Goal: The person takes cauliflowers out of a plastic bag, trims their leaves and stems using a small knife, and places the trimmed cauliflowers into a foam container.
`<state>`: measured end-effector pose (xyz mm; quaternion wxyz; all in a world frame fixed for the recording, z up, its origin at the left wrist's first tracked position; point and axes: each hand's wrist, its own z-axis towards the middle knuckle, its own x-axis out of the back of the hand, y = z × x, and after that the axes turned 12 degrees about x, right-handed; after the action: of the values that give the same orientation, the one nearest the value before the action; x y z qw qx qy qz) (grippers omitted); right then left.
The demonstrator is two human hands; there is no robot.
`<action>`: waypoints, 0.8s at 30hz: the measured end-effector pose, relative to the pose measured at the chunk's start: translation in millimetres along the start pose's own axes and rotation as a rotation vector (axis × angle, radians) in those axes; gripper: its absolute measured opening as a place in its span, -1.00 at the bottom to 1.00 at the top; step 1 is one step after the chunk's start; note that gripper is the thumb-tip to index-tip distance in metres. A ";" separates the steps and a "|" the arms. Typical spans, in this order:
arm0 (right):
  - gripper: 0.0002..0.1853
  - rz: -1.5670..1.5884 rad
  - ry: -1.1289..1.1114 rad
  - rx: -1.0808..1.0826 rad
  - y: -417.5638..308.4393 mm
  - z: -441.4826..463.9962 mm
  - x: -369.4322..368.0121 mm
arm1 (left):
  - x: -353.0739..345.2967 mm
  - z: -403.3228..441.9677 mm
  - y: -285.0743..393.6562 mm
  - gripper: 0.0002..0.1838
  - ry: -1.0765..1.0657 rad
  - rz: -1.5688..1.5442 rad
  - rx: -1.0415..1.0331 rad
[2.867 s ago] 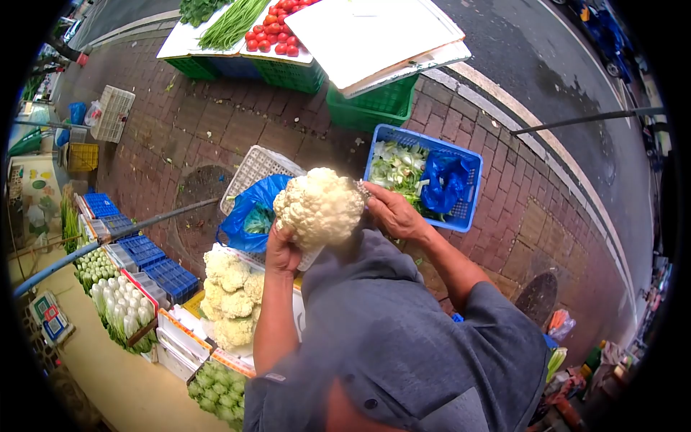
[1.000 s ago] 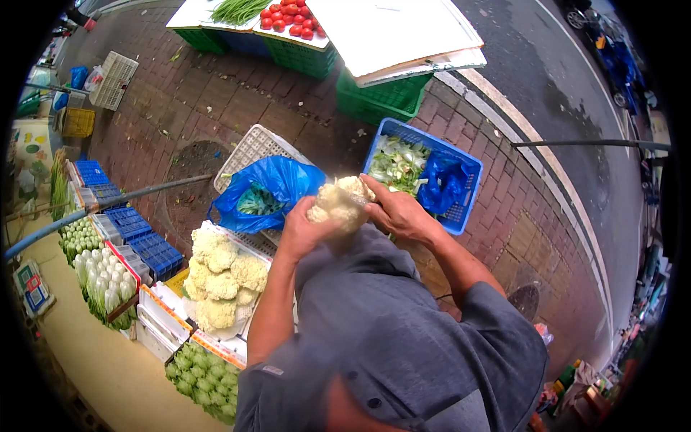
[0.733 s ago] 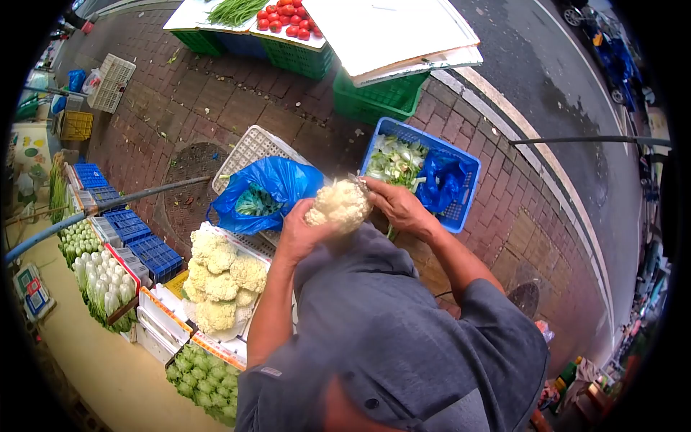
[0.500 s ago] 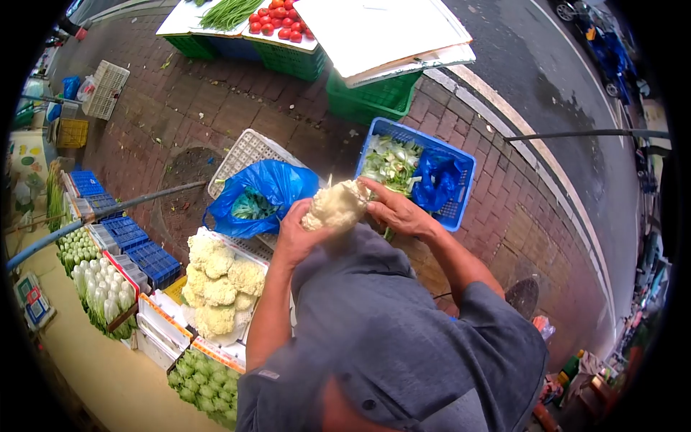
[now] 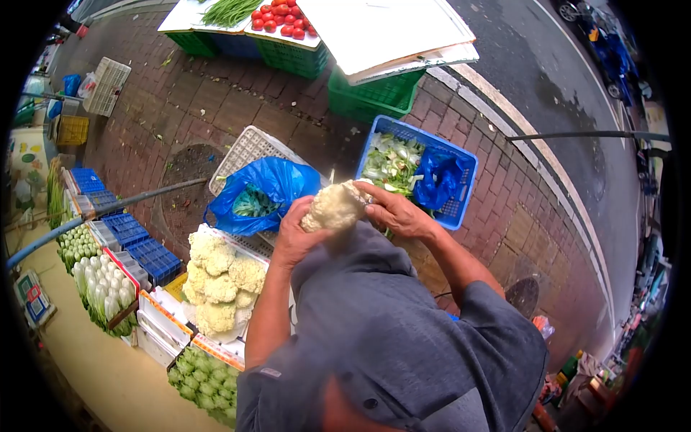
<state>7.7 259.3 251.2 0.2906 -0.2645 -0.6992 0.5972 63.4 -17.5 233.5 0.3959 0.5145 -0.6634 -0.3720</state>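
Observation:
A pale cauliflower head (image 5: 334, 208) is held in front of my body. My left hand (image 5: 295, 234) wraps round its left side, with the thumb underneath. On the other side, my right hand (image 5: 394, 212) has its fingers bent against the cauliflower's right edge; whether they also hold something small is hidden. A thin pale tip sticks up behind the cauliflower, too small to name. Just beyond my left hand, a blue plastic bag (image 5: 284, 183) with green leaves inside rests on a white crate (image 5: 245, 147). More cauliflowers (image 5: 219, 281) are piled left of my left forearm.
A blue basket (image 5: 463, 189) of leaf trimmings and a blue bag stands beyond my right hand. Green crates (image 5: 367, 101) bear white boards (image 5: 389, 32) and tomatoes (image 5: 284, 20). Left are lettuces (image 5: 205, 381), white-stemmed greens (image 5: 108, 288) and a slanting pole (image 5: 137, 201).
The hands and cauliflower keep nearly the same pose. The view has shifted very slightly.

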 end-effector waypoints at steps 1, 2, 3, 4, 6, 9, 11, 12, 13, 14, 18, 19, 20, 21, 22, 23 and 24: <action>-0.35 0.032 -0.010 -0.035 -4.5 1.4 0.0 | 0.9 -0.3 -1.2 -0.40 0.004 -0.007 0.001; -0.34 0.064 -0.019 -0.070 -9.3 3.0 0.0 | 2.6 -0.6 -3.1 -0.40 0.010 0.012 -0.007; -0.34 0.097 -0.034 -0.129 -16.5 3.1 2.0 | 3.6 -0.3 -5.3 -0.40 0.016 0.029 -0.015; -0.34 0.127 -0.049 -0.188 -20.2 3.6 3.8 | 3.9 0.4 -6.5 -0.40 0.021 0.046 -0.024; -0.33 0.160 -0.032 -0.186 -17.8 3.4 2.8 | 4.1 -0.8 -7.0 -0.40 0.036 0.040 -0.031; -0.33 0.201 -0.040 -0.187 -13.9 2.8 2.9 | 4.8 -2.7 -3.4 -0.40 0.037 0.023 -0.018; -0.32 0.201 -0.042 -0.193 -9.6 3.2 3.8 | 4.9 -2.3 -2.3 -0.40 0.028 0.013 -0.015; -0.32 0.191 -0.037 -0.199 -5.9 3.3 3.5 | 4.8 -2.2 -2.8 -0.40 0.024 0.011 -0.019; -0.33 0.194 -0.031 -0.196 -5.1 3.6 3.4 | 4.7 -2.2 -3.2 -0.40 0.019 0.009 -0.023; -0.35 0.198 -0.025 -0.192 -4.2 4.0 3.3 | 4.9 -2.3 -2.1 -0.41 0.030 0.037 -0.044; -0.40 0.242 -0.048 -0.155 -6.1 5.3 6.6 | 6.3 0.9 -1.2 -0.46 0.067 0.153 -0.131; -0.39 0.247 -0.065 -0.148 -6.9 6.0 7.9 | 7.4 1.5 -2.1 -0.47 0.075 0.184 -0.154; -0.39 0.248 -0.072 -0.159 -7.9 6.9 8.1 | 7.8 1.3 -1.3 -0.48 0.085 0.212 -0.168; -0.38 0.249 -0.079 -0.170 -8.8 8.4 8.1 | 8.1 1.4 0.4 -0.49 0.095 0.239 -0.182; -0.37 0.250 -0.086 -0.181 -9.2 9.3 8.0 | 8.4 1.6 1.3 -0.50 0.105 0.266 -0.197; -0.38 0.263 -0.076 -0.190 -8.4 9.2 7.4 | 8.9 1.8 0.8 -0.49 0.120 0.297 -0.218; -0.38 0.278 -0.067 -0.200 -6.5 9.0 6.1 | 9.9 1.9 -0.3 -0.49 0.134 0.329 -0.237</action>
<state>-3.2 256.6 257.1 0.1541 -0.3661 -0.7213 0.5674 60.3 -27.1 233.9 0.5524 0.3728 -0.6621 -0.3428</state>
